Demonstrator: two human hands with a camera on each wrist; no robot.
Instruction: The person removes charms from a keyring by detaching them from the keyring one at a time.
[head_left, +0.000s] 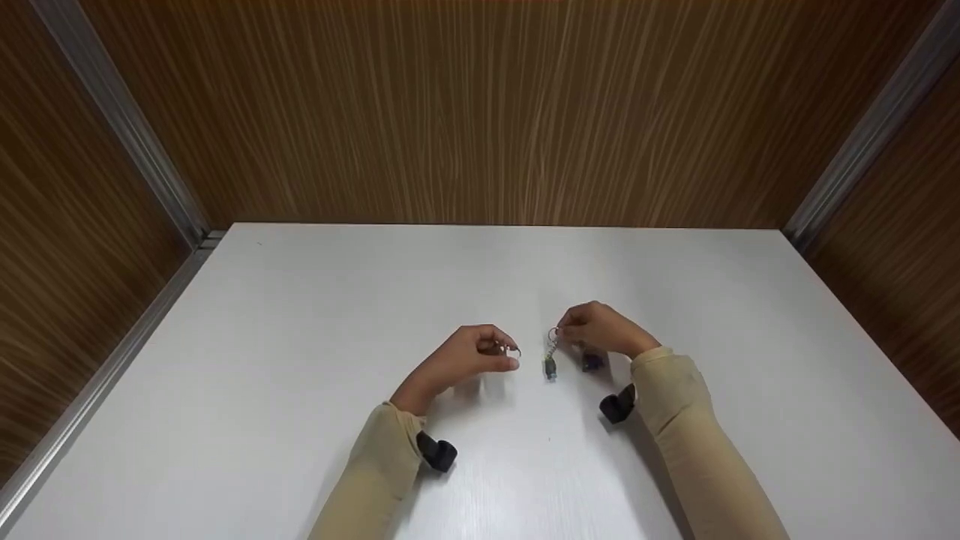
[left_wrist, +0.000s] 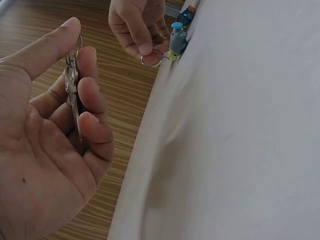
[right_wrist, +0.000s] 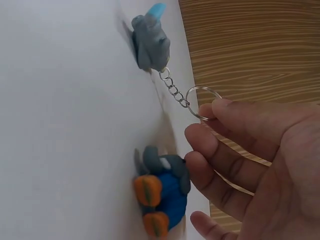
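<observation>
Left hand [left_wrist: 45, 145] at lower left, fingers clamped on keys [left_wrist: 73, 95], right hand [right_wrist: 260, 165] fingers pinching keyring [right_wrist: 202, 102] of grey charm [right_wrist: 150, 42], blue figure [right_wrist: 162, 195] on white worktop [head_left: 300, 337].

We are pinching a metal key ring [right_wrist: 202, 102] between the thumb and forefinger of our right hand [right_wrist: 260, 165]. A short chain [right_wrist: 174, 90] is linking it to a grey charm [right_wrist: 150, 42] lying on the white table [right_wrist: 65, 125]. A blue and orange figure [right_wrist: 162, 195] is lying just beside our fingers.
</observation>
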